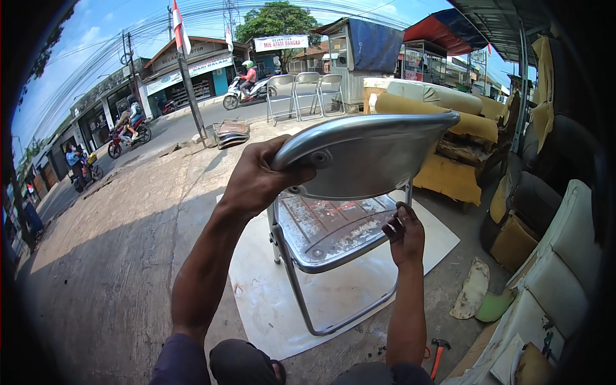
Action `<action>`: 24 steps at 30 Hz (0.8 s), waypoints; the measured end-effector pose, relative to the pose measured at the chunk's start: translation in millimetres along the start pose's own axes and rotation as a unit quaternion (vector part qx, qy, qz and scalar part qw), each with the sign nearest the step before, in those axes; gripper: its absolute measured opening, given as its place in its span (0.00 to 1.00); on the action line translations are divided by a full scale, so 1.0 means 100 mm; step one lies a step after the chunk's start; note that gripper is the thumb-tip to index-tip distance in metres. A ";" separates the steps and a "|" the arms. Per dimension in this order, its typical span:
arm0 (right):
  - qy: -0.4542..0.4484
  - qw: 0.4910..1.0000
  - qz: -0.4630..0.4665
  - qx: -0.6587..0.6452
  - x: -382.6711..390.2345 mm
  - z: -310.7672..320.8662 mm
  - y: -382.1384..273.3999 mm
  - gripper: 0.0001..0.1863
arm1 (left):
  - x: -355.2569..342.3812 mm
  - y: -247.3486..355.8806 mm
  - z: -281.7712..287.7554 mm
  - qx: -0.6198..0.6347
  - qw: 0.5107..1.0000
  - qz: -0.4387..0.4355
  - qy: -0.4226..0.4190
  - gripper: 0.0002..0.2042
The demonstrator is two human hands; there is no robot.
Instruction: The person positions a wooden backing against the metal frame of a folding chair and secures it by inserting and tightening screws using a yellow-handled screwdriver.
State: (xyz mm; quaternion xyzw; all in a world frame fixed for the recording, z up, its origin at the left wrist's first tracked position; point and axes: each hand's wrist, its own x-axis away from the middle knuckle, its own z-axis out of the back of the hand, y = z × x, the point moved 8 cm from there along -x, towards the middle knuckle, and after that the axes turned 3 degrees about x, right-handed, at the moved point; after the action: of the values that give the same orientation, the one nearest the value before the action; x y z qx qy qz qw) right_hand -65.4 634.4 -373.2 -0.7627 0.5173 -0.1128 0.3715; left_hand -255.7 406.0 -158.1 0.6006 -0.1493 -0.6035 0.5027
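Observation:
A metal folding chair (324,255) stands unfolded in front of me, its bare seat panel worn and patchy with rust and old residue. My left hand (260,172) wraps round the left end of its silver backrest (359,157), thumb on the panel near a round fixing hole. Beside the chair's right upright, just under the backrest, my right hand (405,234) is raised with fingers curled and the tips drawn together. Whatever those fingertips pinch is too small to make out. The chair's legs rest on a pale board (269,308) on the ground.
A hammer (438,359) with an orange handle lies by my right forearm. Cushions and yellow foam (449,183) are piled at the right, near a long white upholstered piece (552,269). Three folding chairs (308,96) stand by the road, where motorbikes (247,93) and riders pass.

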 end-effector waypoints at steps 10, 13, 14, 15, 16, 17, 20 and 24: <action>0.070 0.934 0.313 0.160 0.72 -0.67 -1.39 0.11 | 0.14 0.33 -0.19 -0.032 0.999 0.000 0.012 0.13; 0.101 0.930 0.307 0.178 0.72 -0.84 -1.46 0.12 | 0.21 0.45 -0.31 -0.054 0.998 -0.022 0.008 0.15; 0.132 0.931 0.293 0.172 0.74 -0.81 -1.45 0.13 | 0.23 0.50 -0.37 -0.066 0.997 -0.034 0.006 0.17; 0.150 0.934 0.283 0.158 0.72 -0.85 -1.45 0.13 | 0.28 0.63 -0.41 -0.085 0.994 -0.064 0.019 0.18; 0.162 0.933 0.273 0.172 0.73 -0.89 -1.44 0.14 | 0.33 0.77 -0.46 -0.113 0.991 -0.061 0.039 0.19; 0.152 0.943 0.252 0.159 0.72 -0.91 -1.41 0.14 | 0.37 0.87 -0.51 -0.134 0.988 -0.048 0.057 0.20; 0.142 0.955 0.220 0.138 0.80 -0.92 -1.48 0.15 | 0.34 1.09 -0.72 -0.138 0.985 -0.097 -0.021 0.24; 0.131 0.971 0.188 0.071 0.86 -0.90 -1.13 0.15 | 0.37 0.94 -0.70 -0.185 0.973 -0.136 0.012 0.26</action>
State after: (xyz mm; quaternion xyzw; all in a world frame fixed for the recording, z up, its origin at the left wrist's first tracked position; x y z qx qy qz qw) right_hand 2.0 540.3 -251.0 -0.6018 0.6865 -0.1763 0.3680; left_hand -146.1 364.1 -122.5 0.5189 0.0540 -0.6763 0.5200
